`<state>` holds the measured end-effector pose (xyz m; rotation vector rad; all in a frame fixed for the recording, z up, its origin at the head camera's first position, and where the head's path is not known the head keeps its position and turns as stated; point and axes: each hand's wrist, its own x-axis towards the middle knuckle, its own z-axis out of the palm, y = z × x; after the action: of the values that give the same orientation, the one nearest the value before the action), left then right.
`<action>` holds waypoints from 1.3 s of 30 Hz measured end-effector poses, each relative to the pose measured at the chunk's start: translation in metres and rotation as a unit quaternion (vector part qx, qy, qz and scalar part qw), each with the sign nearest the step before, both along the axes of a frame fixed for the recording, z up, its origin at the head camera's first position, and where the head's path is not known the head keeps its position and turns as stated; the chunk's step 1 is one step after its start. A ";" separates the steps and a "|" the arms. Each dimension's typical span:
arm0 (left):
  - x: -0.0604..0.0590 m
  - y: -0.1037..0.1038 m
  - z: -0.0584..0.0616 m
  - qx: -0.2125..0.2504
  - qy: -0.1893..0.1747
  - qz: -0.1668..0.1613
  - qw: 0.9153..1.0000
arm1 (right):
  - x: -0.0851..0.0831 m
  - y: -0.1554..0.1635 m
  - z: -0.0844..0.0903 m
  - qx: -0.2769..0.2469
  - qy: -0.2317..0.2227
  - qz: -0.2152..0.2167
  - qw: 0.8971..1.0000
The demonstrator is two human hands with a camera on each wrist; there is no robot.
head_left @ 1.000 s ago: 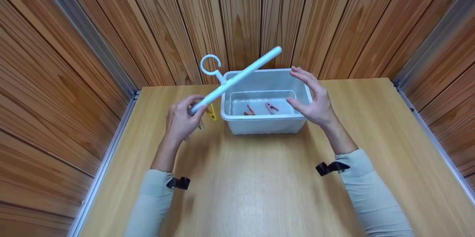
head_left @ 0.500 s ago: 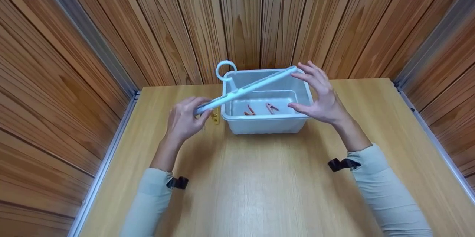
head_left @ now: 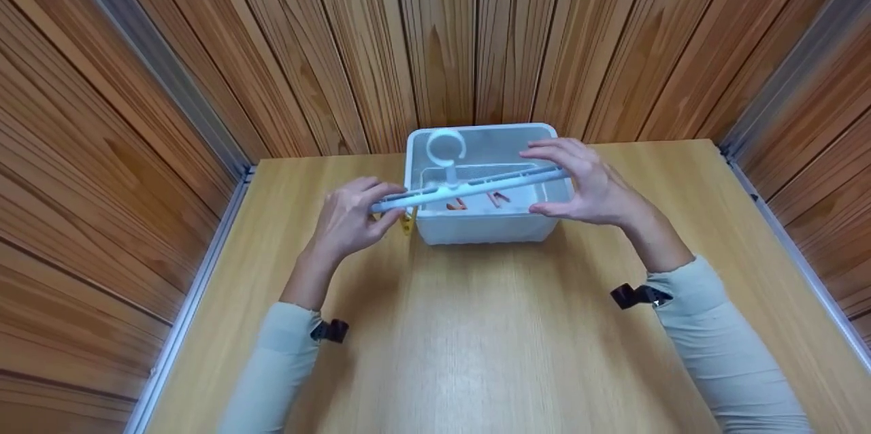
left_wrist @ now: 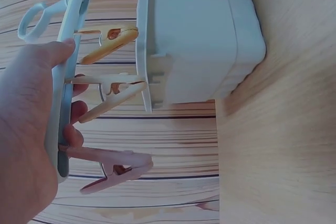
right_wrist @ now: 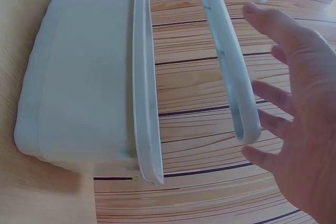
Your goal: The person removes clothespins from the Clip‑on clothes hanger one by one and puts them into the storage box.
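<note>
A light-blue clothes hanger (head_left: 476,188) is held nearly level over a plastic bin (head_left: 486,230), hook upward. My left hand (head_left: 347,223) grips the hanger's left end, thumb on the near side and fingers behind. From that half hang a yellow clothespin (left_wrist: 113,40), a beige clothespin (left_wrist: 110,90) and a pink clothespin (left_wrist: 113,163), as the left wrist view shows. My right hand (head_left: 585,182) is spread round the hanger's right end, thumb well apart below the bar. In the right wrist view its fingertips (right_wrist: 254,153) are right beside the bar's end.
Inside the bin lie an orange clothespin (head_left: 456,205) and a reddish clothespin (head_left: 499,198). The bin stands at the back of a wooden table (head_left: 463,339). Wood-plank walls (head_left: 442,32) rise behind and at both sides.
The hanger has swung down from a steep slant to nearly level, its hook moving right over the bin. My left hand has shifted slightly right; my right hand has come round the hanger's right end.
</note>
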<state>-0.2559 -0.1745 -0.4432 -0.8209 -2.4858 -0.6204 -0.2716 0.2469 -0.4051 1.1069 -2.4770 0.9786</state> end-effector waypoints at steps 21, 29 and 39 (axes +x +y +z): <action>0.006 0.024 0.003 -0.033 0.034 -0.052 0.998 | 0.010 0.008 0.003 0.123 -0.095 0.010 0.988; 0.008 0.028 0.005 -0.033 0.048 -0.068 0.996 | 0.012 0.010 0.005 0.138 -0.156 0.031 0.978; 0.010 0.030 0.001 -0.034 0.047 -0.069 0.996 | 0.014 0.012 0.003 0.115 -0.185 0.065 0.974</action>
<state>-0.2462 -0.1446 -0.4420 -1.0296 -2.3919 -0.5337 -0.2579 0.2585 -0.4020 1.2698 -2.9085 1.0348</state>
